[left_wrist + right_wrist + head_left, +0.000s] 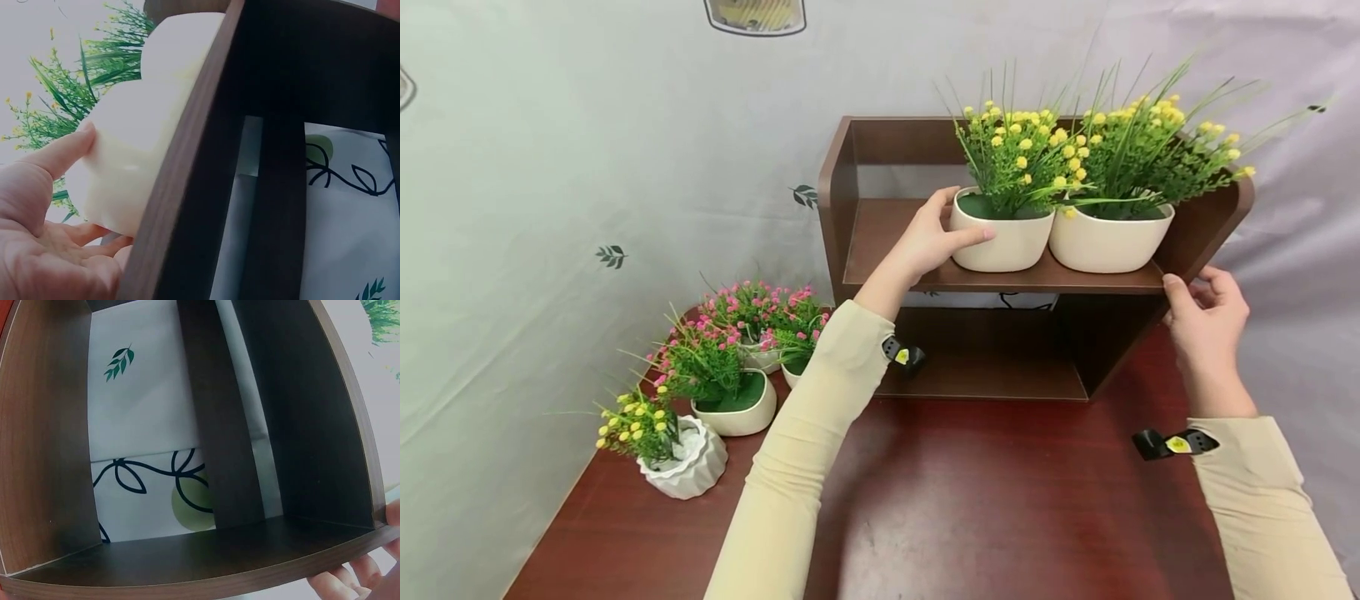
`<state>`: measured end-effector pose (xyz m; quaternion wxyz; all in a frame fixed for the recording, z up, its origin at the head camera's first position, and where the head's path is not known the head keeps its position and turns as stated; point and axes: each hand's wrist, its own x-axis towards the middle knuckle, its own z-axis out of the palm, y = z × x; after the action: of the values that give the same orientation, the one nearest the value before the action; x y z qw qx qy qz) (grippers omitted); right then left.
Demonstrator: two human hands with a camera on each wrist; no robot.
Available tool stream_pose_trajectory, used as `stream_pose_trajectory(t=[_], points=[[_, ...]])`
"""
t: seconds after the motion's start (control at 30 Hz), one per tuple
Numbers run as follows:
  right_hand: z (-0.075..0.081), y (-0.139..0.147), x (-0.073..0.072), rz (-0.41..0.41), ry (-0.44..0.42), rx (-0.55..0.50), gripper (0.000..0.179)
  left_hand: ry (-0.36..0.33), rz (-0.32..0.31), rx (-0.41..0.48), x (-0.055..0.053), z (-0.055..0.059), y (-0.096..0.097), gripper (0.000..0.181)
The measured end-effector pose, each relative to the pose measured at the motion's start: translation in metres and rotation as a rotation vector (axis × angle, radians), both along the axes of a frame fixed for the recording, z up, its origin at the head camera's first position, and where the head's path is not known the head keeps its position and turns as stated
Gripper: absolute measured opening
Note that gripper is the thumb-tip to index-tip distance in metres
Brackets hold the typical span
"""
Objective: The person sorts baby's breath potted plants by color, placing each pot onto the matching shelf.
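Note:
Two long cream flowerpots with yellow flowers stand side by side on the upper board of a brown wooden shelf (970, 392). My left hand (936, 237) grips the left flowerpot (1007, 248), thumb across its front and fingers round its left end. Against it on the right is the other flowerpot (1112, 246). In the left wrist view, the thumb presses the wall of the gripped pot (128, 156), with the fingers under its far end. My right hand (1208, 321) holds the shelf's right side panel, thumb at the board's corner; in the right wrist view, fingertips (340, 584) curl behind the panel.
On the table (985, 492) at left stand a white ribbed pot (688, 467) with yellow flowers and a cream pot (741, 417) with pink flowers. More pink-flowered pots (763, 358) stand behind, one partly hidden by my left sleeve. A patterned cloth (662, 150) hangs behind the shelf.

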<state>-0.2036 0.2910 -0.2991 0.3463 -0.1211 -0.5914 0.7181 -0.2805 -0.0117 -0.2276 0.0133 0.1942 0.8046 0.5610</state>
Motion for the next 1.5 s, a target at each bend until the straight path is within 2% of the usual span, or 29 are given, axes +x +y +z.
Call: stream_pose_trajectory(t=[0.23,0.6,0.8,0.93,1.03,1.13,1.37,1.5], points=[[0.0,-0.003,-0.001,0.004,-0.003,0.004,0.017,-0.004,-0.003,-0.001,-0.006,-0.002,0.004,0.087],[0.0,0.0,0.0,-0.01,0.005,-0.007,0.017,0.016,-0.055,0.003,-0.003,-0.009,0.009,0.088],[-0.001,0.001,-0.001,0.01,0.019,-0.01,0.016,0.025,-0.044,0.015,-0.003,-0.011,0.008,0.088],[-0.001,0.001,-0.001,0.009,0.033,-0.018,0.017,0.062,0.002,-0.006,0.001,-0.015,0.006,0.087],[-0.001,0.0,-0.001,0.015,0.048,-0.018,0.017,0.109,0.058,-0.025,0.009,-0.017,0.001,0.082],[-0.001,-0.002,-0.002,0.021,0.05,-0.019,0.017,0.149,0.082,0.012,0.019,-0.02,-0.009,0.076],[-0.003,-0.001,-0.004,0.024,0.037,-0.033,0.016,0.24,0.08,0.108,0.053,-0.028,-0.037,0.062],[-0.003,0.002,-0.003,0.024,0.068,-0.044,0.016,0.295,0.066,0.149,0.073,-0.042,-0.056,0.055]])
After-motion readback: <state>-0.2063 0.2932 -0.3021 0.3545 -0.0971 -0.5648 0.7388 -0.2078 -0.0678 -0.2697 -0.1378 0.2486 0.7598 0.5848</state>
